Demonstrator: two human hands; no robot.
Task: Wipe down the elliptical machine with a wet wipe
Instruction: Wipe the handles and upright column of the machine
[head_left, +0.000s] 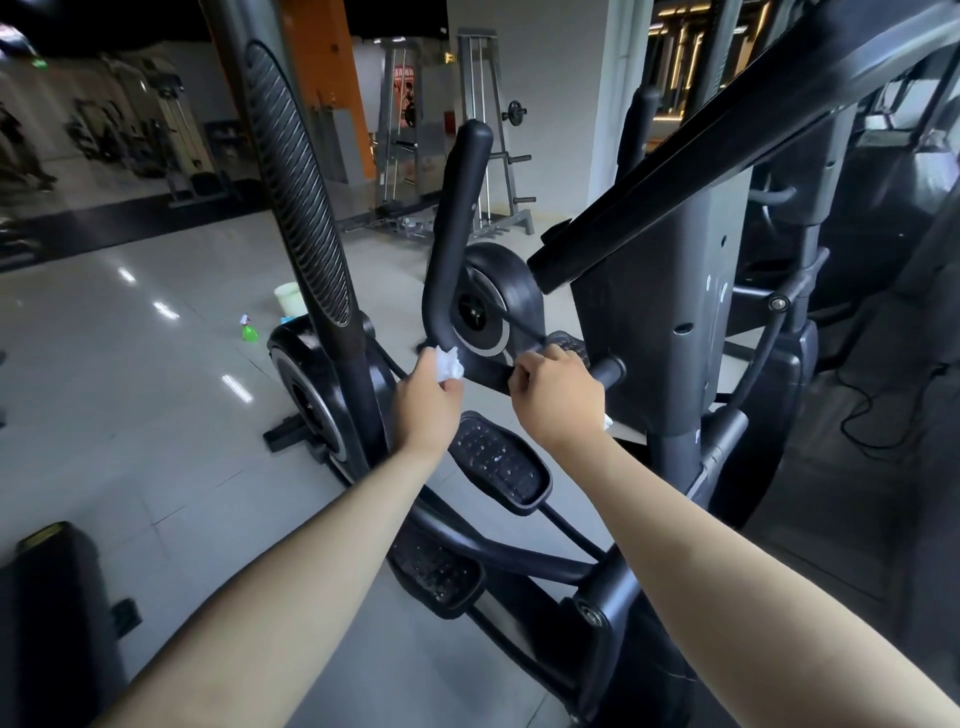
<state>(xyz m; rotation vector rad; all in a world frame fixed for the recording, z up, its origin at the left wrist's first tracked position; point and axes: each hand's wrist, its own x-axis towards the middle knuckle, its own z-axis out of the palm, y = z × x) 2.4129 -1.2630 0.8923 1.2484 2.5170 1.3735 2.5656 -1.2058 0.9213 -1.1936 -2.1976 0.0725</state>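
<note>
The left hand (428, 402) hides most of the wet wipe (449, 365). A white scrap (607, 422) under the right hand (556, 402), gripping the handlebar (448, 249), cannot be identified.

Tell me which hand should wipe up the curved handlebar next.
Left. The left hand holds the white wipe against the bend of the handlebar, just where it rises. The right hand grips the handlebar's lower stretch off to the side, probably steadying it.
</note>
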